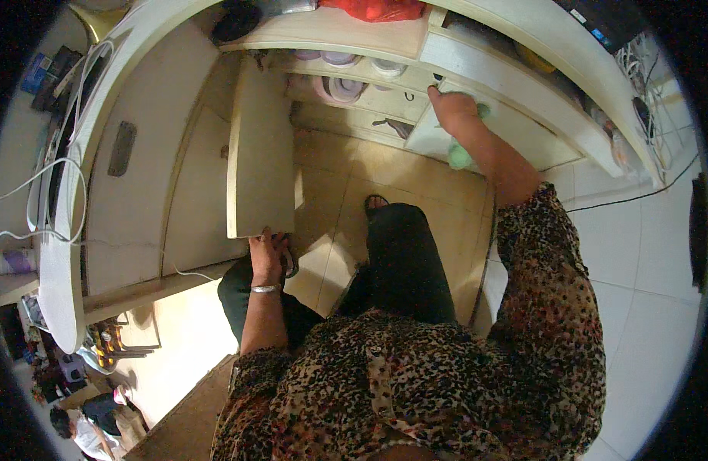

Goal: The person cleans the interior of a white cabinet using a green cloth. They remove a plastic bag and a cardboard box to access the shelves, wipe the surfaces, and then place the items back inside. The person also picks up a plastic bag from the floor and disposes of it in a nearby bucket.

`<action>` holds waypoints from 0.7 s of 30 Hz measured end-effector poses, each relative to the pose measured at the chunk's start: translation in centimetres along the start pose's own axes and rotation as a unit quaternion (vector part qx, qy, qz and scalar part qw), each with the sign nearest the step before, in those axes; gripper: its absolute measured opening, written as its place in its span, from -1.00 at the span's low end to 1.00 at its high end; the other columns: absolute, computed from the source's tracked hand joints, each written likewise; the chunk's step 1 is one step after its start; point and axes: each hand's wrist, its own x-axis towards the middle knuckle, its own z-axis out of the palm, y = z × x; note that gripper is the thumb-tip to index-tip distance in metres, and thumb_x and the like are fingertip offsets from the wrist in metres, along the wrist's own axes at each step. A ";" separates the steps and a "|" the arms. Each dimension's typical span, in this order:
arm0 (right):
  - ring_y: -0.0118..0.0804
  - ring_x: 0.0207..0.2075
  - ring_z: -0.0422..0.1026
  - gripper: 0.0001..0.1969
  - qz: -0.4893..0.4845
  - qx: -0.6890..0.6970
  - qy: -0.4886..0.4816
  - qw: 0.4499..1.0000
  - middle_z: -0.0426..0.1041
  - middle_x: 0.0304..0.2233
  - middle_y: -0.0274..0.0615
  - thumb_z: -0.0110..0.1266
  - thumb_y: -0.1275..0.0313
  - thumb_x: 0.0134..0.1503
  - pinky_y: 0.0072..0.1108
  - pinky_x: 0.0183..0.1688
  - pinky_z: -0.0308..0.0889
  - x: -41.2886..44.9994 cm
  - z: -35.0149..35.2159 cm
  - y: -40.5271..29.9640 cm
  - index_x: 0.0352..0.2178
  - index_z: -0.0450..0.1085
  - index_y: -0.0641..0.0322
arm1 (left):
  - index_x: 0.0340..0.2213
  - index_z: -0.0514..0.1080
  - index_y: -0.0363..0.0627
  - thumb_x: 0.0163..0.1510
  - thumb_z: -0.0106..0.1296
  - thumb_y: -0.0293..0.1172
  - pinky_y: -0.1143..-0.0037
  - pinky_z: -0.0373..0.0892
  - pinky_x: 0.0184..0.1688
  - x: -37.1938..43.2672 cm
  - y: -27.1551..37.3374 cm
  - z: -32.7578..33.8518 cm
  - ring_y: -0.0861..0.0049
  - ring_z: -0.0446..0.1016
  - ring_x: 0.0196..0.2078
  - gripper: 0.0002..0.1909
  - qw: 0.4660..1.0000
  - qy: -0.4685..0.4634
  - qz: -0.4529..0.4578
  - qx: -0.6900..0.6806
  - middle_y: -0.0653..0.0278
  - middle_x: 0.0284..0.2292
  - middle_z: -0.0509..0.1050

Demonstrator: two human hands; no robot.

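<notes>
My left hand grips the outer edge of a swung-out cream cabinet door, its fingers partly behind the panel. At the upper right, my right hand is at the edge of another cabinet door, which has green round patches on it; whether its fingers grip that edge cannot be told. Between the two doors, shelves show pale pink and white rolled or round items, too blurred to name. Lower down in the cabinet lies a dark, flat item.
A red plastic bag rests on the shelf above. White cables hang at the left, and more cables at the right. Tiled floor lies under my feet. Another person is at the lower left, near a chair.
</notes>
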 end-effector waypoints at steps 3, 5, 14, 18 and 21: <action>0.04 -0.39 0.49 -0.76 0.003 0.016 0.024 1.000 0.49 -0.45 0.01 -0.20 0.43 0.14 -0.20 -0.35 0.36 -1.5 0.1 0.6 -0.13 0.20 0.14 | -0.01 0.12 -0.08 0.14 -0.07 -0.36 0.40 0.38 -0.26 -2.2 1.4 0.0 0.38 0.42 -0.19 -0.60 0.997 -0.020 0.030 -0.073 0.19 -0.11 0.32; 0.04 -0.42 0.48 -0.78 -0.002 0.021 0.041 0.999 0.48 -0.47 0.03 -0.19 0.45 0.13 -0.20 -0.37 0.36 -4.5 0.4 1.9 -0.16 0.19 0.18 | -0.02 0.13 -0.08 0.13 -0.04 -0.37 0.41 0.38 -0.26 -4.2 3.0 1.8 0.39 0.42 -0.19 -0.59 0.991 -0.029 -0.007 -0.134 0.20 -0.11 0.33; 0.17 -0.43 0.46 -0.83 -0.014 0.159 0.025 0.987 0.44 -0.52 0.16 -0.17 0.40 0.12 -0.14 -0.39 0.36 -20.1 1.5 -0.6 -0.28 0.19 0.26 | -0.12 0.17 -0.09 0.12 -0.02 -0.34 0.44 0.37 -0.24 -4.7 1.1 3.6 0.45 0.40 -0.26 -0.67 0.984 -0.015 -0.067 -0.162 0.25 -0.23 0.34; 0.12 -0.43 0.47 -0.79 -0.010 0.173 -0.004 0.985 0.42 -0.54 0.14 -0.09 0.50 0.04 -0.17 -0.42 0.36 -27.8 3.7 0.7 -0.24 0.16 0.20 | -0.10 0.16 -0.09 0.11 -0.02 -0.34 0.46 0.37 -0.26 -4.5 -1.4 3.3 0.46 0.39 -0.26 -0.65 0.994 -0.056 0.095 0.021 0.25 -0.24 0.34; 0.10 -0.44 0.47 -0.69 0.053 0.163 -0.078 0.982 0.44 -0.51 0.08 -0.08 0.51 0.03 -0.18 -0.45 0.34 -33.8 6.1 2.5 -0.15 0.15 0.13 | -0.06 0.15 -0.10 0.11 -0.02 -0.34 0.46 0.38 -0.26 -5.5 -2.1 5.0 0.45 0.40 -0.25 -0.61 0.994 -0.074 0.079 0.028 0.22 -0.21 0.35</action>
